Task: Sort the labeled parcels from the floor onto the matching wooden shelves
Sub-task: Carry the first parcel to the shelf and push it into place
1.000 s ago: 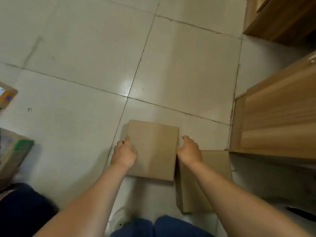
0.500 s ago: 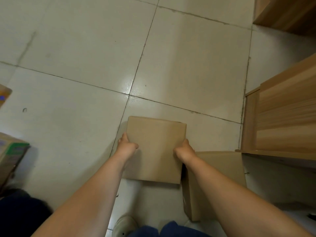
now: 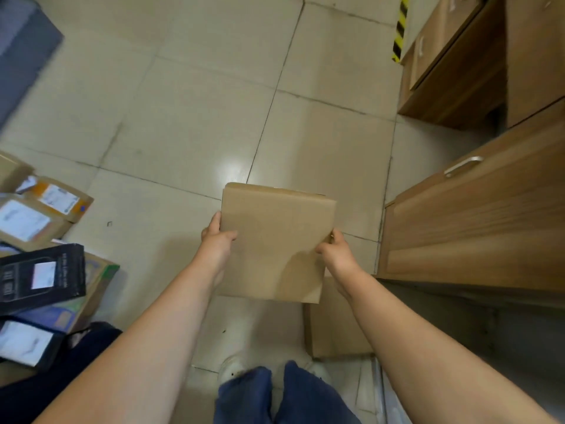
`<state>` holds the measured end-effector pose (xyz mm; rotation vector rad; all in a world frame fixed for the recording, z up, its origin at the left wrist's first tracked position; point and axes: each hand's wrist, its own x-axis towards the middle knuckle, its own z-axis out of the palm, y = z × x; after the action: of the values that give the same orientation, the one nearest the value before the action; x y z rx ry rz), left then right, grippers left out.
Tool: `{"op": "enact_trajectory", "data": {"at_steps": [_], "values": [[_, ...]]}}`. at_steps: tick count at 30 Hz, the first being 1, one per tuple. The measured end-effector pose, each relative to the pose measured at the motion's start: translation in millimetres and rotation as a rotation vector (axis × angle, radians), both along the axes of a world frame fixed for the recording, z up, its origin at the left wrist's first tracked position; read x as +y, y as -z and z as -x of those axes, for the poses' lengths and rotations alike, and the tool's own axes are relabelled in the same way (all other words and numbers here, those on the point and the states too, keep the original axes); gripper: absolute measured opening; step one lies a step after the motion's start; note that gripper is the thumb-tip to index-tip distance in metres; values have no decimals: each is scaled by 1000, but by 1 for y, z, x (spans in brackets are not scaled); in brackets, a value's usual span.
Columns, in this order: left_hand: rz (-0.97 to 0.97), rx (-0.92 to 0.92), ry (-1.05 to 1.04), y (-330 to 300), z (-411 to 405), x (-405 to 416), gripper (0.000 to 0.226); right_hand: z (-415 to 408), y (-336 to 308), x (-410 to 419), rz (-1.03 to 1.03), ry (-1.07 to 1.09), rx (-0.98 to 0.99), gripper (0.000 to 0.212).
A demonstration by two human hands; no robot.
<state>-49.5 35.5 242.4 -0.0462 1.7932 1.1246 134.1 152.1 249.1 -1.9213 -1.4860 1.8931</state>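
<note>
I hold a plain brown cardboard parcel flat in front of me, above the tiled floor. My left hand grips its left edge and my right hand grips its right edge. No label shows on its upper face. A second brown parcel lies on the floor below it, partly hidden by my right forearm. Wooden cabinets stand to the right.
Several labeled parcels and a black box are piled on the floor at the left. A second wooden unit stands at the far right, by a yellow-black striped strip. My feet and blue trousers are below.
The parcel has risen off the floor in both hands. The view has pulled back and up, so the pile at the left and more of the cabinets show.
</note>
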Motion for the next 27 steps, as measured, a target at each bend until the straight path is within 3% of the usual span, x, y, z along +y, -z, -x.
{"op": "enact_trajectory", "data": {"at_steps": [7, 11, 14, 17, 20, 25, 27], "values": [[2, 136, 35, -180, -13, -1, 56, -21, -176, -1, 12, 138, 85, 38], [-32, 106, 49, -273, -20, -5, 59, -44, -266, 3, 113, 282, 143, 18], [-28, 116, 98, -331, -24, -7, 62, -63, -322, 6, 126, 335, 220, 27], [-64, 116, 93, -376, -34, -8, 62, -77, -366, 5, 123, 335, 326, 43], [-142, 138, 95, -410, -42, -13, 52, -89, -400, 2, 124, 317, 366, 41], [-268, 172, 159, -443, -48, -25, 16, -107, -437, -5, 68, 306, 379, 28], [-294, 166, 167, -450, -50, -30, 19, -113, -443, -8, 39, 306, 367, 33]]}}
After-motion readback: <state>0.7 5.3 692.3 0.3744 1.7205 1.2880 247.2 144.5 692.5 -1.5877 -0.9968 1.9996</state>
